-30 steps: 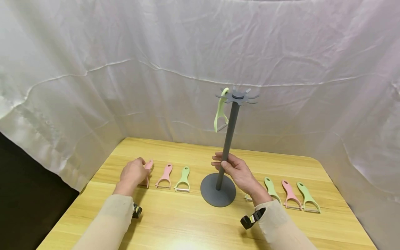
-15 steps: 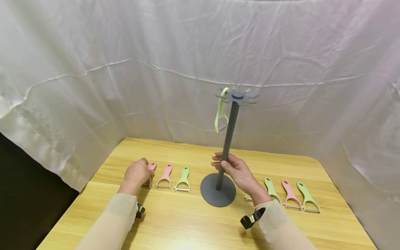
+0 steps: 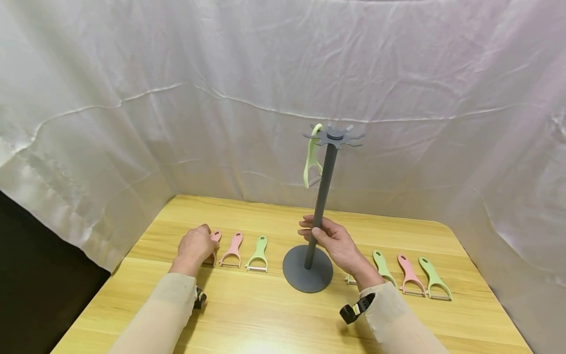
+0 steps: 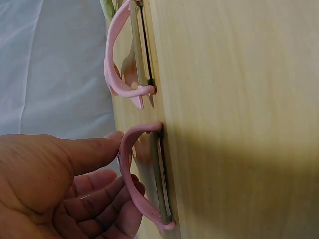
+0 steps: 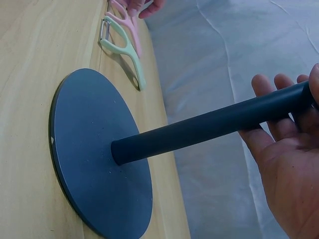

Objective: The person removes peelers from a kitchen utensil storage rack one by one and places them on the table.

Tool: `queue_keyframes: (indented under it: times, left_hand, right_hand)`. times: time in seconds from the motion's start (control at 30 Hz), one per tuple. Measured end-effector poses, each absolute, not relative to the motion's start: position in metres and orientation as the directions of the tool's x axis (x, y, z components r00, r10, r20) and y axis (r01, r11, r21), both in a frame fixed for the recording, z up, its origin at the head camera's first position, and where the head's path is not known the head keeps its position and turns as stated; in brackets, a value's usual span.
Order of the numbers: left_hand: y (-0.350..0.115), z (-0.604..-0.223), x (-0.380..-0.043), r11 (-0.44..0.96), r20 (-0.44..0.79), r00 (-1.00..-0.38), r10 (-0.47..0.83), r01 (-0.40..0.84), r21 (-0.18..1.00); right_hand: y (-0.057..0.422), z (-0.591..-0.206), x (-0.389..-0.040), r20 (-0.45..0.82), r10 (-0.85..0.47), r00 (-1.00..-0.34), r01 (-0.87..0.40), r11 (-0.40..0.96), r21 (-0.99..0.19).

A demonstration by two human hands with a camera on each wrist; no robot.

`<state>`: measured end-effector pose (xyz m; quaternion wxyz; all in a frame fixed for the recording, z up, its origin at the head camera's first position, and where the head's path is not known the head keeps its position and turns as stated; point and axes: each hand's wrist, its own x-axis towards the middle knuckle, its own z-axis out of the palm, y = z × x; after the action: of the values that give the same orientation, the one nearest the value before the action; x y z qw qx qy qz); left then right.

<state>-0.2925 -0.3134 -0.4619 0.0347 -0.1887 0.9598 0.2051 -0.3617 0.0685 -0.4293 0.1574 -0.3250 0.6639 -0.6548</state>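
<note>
My left hand (image 3: 194, 246) pinches the leftmost pink peeler (image 4: 128, 180) between thumb and fingers. Its blade end is at the tabletop in the left wrist view, and the hand covers part of it in the head view. My right hand (image 3: 338, 247) holds the upright pole (image 5: 209, 124) of a dark grey stand, thumb on the near side and fingers behind. The stand's round base (image 5: 89, 149) rests flat on the table. A light green peeler (image 3: 311, 157) hangs from a left prong of the star-shaped top (image 3: 334, 137).
Right of my left hand lie another pink peeler (image 3: 236, 242) and a green peeler (image 3: 260, 248). Beyond the right wrist are a green peeler (image 3: 381, 263), partly covered, a pink peeler (image 3: 409, 270) and a green peeler (image 3: 432, 273). White curtains (image 3: 247, 147) surround the wooden table (image 3: 261, 314).
My left hand has shifted slightly right with the pink peeler, which now lies closer to the neighbouring pink one. The right hand and the stand stay in place.
</note>
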Motion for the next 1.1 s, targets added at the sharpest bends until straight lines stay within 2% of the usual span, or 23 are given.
queue_keyframes:
  times: [1.1]
  left_hand:
    - [-0.3117,-0.4564,-0.2898,0.837,-0.140,-0.924,-0.355,-0.381,0.393]
  right_hand:
    - [0.0680,-0.4283,-0.3602,0.214,-0.630,-0.747,-0.233,-0.053,-0.971]
